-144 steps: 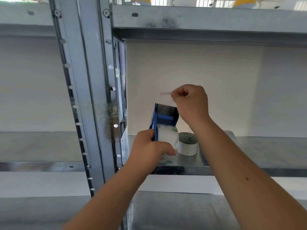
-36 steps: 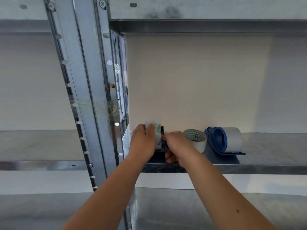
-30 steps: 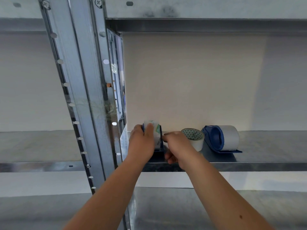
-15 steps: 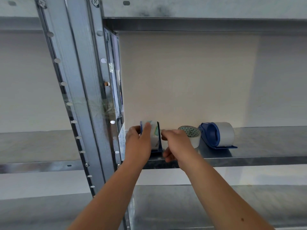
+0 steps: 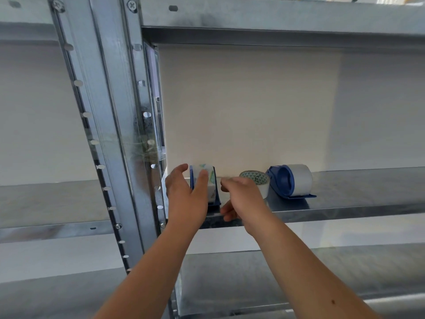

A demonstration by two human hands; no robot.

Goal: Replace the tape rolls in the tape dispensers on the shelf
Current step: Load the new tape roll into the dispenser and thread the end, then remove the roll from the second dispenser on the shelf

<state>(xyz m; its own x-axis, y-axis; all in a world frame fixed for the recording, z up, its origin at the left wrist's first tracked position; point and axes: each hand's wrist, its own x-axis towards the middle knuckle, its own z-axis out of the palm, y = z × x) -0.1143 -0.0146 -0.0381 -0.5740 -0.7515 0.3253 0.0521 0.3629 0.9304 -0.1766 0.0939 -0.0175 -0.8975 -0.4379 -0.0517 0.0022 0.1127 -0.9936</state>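
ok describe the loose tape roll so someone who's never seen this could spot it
Look at the middle metal shelf, just right of the upright post. Between the left blue dispenser and the right blue dispenser lies the loose tape roll, flat, partly behind the right hand. It alone has no blue holder and shows a green triangle pattern on top.

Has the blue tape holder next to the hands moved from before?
Yes, the tape holder went down. Earlier it was held above the loose tape roll; now it stands on the shelf left of that roll.
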